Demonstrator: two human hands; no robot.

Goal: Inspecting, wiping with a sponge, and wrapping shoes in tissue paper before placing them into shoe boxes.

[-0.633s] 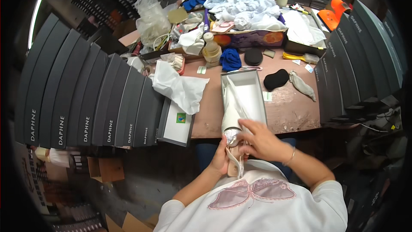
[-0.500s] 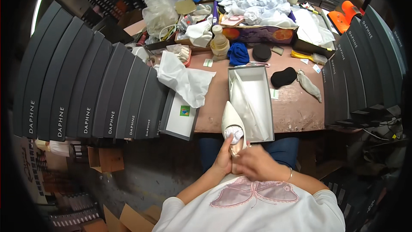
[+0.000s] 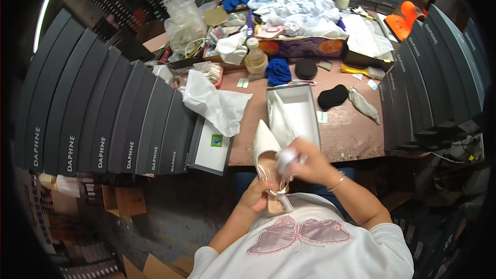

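A cream pointed-toe shoe (image 3: 265, 139) with ankle strap and heel is held in front of my body, toe pointing away. My left hand (image 3: 254, 195) is closed round its heel end. Over the shoe's opening, my right hand (image 3: 311, 163) grips a crumpled wad of white paper (image 3: 285, 161), which is smeared by motion. Beyond the hands, an open shoe box (image 3: 308, 108) stands at the table's near edge. White wrapping and what looks like another pale shoe (image 3: 281, 119) lie along its left side; the right hand hides its near end.
Dark shoe boxes stand in rows at left (image 3: 111, 108) and right (image 3: 413, 82). White paper (image 3: 217, 101) lies over a box lid (image 3: 211, 155). Behind are a carton of crumpled paper (image 3: 299, 13), a bottle (image 3: 256, 62), a blue cloth (image 3: 279, 71) and a black pad (image 3: 333, 96).
My right hand has moved up and right from the shoe's heel, with the paper wad now out of the toe. The left hand and shoe have shifted slightly left.
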